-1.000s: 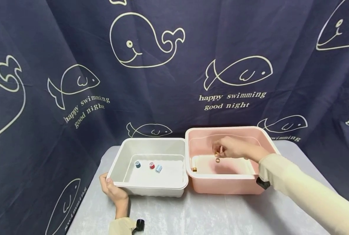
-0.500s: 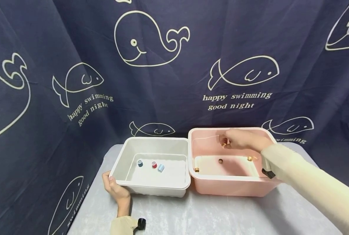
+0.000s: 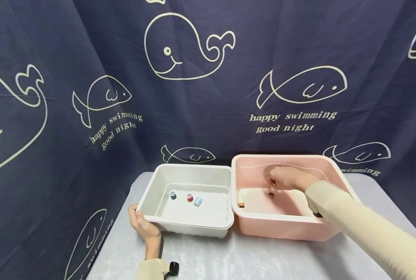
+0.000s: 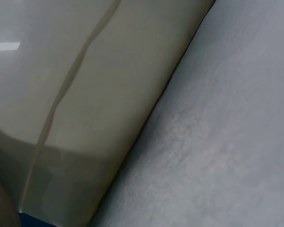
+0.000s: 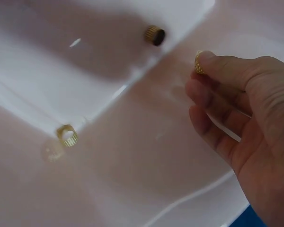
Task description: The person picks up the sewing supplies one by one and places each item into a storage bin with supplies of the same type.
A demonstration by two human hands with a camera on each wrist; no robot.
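In the head view, my right hand [image 3: 287,178] is inside the pink bin [image 3: 285,223]. Between thumb and fingertips it pinches a small gold ring [image 5: 198,64], dimpled like a sewing thimble ring, held above the floor. Below it lies another gold ring [image 3: 271,195], and one more [image 3: 241,205] sits toward the bin's left front corner. The right wrist view shows a ribbed gold ring [image 5: 67,135] in a corner. My left hand [image 3: 147,229] grips the front left corner of the white bin [image 3: 187,223]; its own camera mostly shows that bin's wall.
Inside the white bin lie a dark blue [image 3: 173,195], a red [image 3: 190,197] and a light blue [image 3: 198,201] cylinder, like small thread spools. The bins stand side by side on a grey-covered table [image 3: 257,256]. A navy curtain [image 3: 229,97] hangs behind.
With the gold ring pinched, my right hand went up toward the back wall, then came lower and forward again. The left hand keeps its grip; the head view has turned slightly left.
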